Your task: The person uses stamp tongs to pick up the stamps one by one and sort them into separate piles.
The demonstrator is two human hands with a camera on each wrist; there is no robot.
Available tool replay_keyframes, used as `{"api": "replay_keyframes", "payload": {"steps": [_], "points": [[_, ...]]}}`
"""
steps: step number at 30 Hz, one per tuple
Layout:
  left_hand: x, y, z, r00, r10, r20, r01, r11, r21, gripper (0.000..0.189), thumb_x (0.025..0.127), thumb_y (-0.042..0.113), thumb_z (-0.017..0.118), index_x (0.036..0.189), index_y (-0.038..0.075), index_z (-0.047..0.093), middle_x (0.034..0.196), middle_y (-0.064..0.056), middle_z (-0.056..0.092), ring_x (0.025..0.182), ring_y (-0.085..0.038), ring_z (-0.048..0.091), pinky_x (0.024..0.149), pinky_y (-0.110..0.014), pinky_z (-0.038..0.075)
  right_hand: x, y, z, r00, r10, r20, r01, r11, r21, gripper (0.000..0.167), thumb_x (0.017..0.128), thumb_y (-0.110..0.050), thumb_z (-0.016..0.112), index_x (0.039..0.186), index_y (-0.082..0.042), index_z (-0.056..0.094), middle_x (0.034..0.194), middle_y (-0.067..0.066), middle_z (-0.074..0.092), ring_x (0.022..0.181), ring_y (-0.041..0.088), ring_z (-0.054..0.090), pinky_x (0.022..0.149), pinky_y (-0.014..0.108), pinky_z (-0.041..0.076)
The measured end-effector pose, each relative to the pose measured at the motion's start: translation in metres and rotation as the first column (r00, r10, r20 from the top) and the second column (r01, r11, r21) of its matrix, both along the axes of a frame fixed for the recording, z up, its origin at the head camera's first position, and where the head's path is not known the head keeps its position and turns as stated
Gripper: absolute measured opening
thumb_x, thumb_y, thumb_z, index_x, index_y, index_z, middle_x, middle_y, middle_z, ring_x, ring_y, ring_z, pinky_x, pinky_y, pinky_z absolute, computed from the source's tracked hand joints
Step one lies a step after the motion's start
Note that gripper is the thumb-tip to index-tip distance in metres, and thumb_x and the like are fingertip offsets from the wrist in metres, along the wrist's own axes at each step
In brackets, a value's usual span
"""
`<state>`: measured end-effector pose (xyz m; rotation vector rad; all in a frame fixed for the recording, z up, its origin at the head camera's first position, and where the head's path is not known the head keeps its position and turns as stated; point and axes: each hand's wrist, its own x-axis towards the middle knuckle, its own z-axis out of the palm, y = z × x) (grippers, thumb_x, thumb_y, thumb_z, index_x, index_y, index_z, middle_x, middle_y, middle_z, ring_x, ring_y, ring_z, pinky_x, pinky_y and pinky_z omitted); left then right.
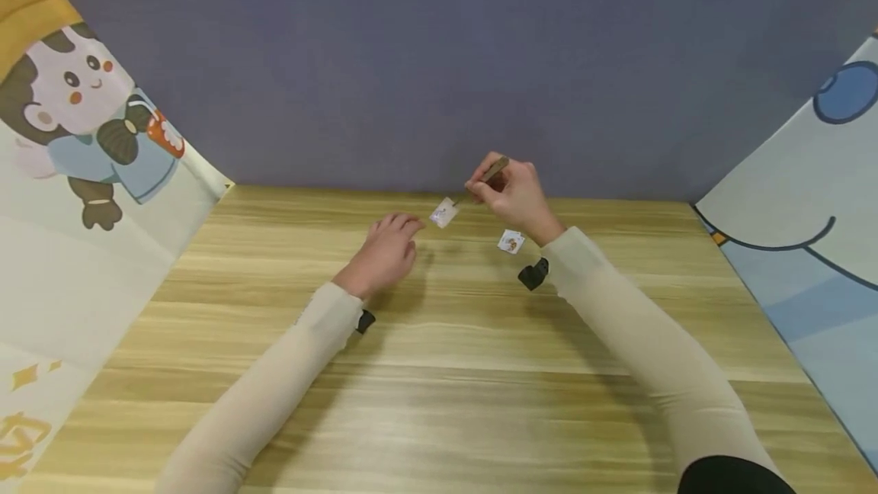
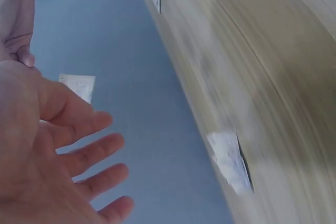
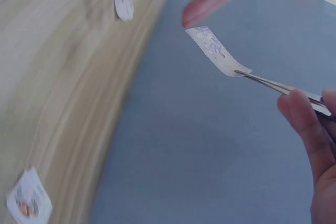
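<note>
My right hand (image 1: 517, 193) pinches a pair of tweezers (image 3: 278, 87) between its thumb and fingers. The tweezer tips grip one corner of a white postage stamp (image 3: 215, 50) with notched edges and a faint printed picture, raised above the table. Close to the stamp's free end is my left hand (image 1: 387, 254); in the left wrist view its fingers (image 2: 100, 153) are spread and hold nothing. On the table below my right wrist lies a small pile of stamps (image 1: 511, 242) with an orange-brown picture on top. Another stamp or pile (image 2: 231, 162) lies nearer the left hand, blurred.
A wood-grain table (image 1: 439, 402) spreads beneath both arms. Beyond its far edge rises a grey-blue panel (image 1: 439, 59). Panels with cartoon prints stand at the left (image 1: 68, 174) and right (image 1: 789, 197). Black wrist cameras (image 1: 533, 274) hang under both sleeves.
</note>
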<state>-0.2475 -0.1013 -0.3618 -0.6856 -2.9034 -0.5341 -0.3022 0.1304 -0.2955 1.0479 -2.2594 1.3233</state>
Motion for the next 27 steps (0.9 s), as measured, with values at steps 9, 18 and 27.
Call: {"api": "replay_keyframes", "payload": {"steps": [9,18,27], "points": [[-0.002,-0.025,0.001,0.991,0.131,-0.006,-0.13,0.991,0.029,0.039,0.094,0.014,0.05,0.132,0.003,0.051,0.132,-0.014,0.047,0.122,-0.032,0.037,0.096,-0.051,0.029,-0.02,-0.043,-0.032,0.991,0.066,0.115,-0.067,0.998,0.01,0.008,0.087,-0.002,0.066,0.084,-0.008,0.061,0.075,0.009,0.066,0.062,0.022,0.064,0.054,0.033,0.053],[-0.001,-0.035,-0.012,0.975,0.139,0.176,-0.121,0.987,-0.105,0.041,0.096,0.014,0.045,0.136,0.004,0.048,0.138,-0.012,0.043,0.124,-0.034,0.034,0.095,-0.053,0.029,-0.036,-0.082,-0.064,0.966,0.03,0.257,-0.065,0.99,0.127,0.01,0.089,-0.001,0.062,0.086,-0.009,0.058,0.077,0.009,0.064,0.063,0.02,0.063,0.057,0.028,0.053],[0.001,-0.037,-0.025,0.962,0.113,0.249,-0.068,0.981,-0.179,0.041,0.097,0.015,0.043,0.137,0.011,0.05,0.143,-0.007,0.04,0.121,-0.031,0.035,0.089,-0.048,0.032,-0.038,-0.1,-0.084,0.945,-0.006,0.327,-0.043,0.989,0.142,0.011,0.087,0.002,0.063,0.085,-0.007,0.058,0.075,0.009,0.064,0.065,0.026,0.064,0.055,0.028,0.053]]}}
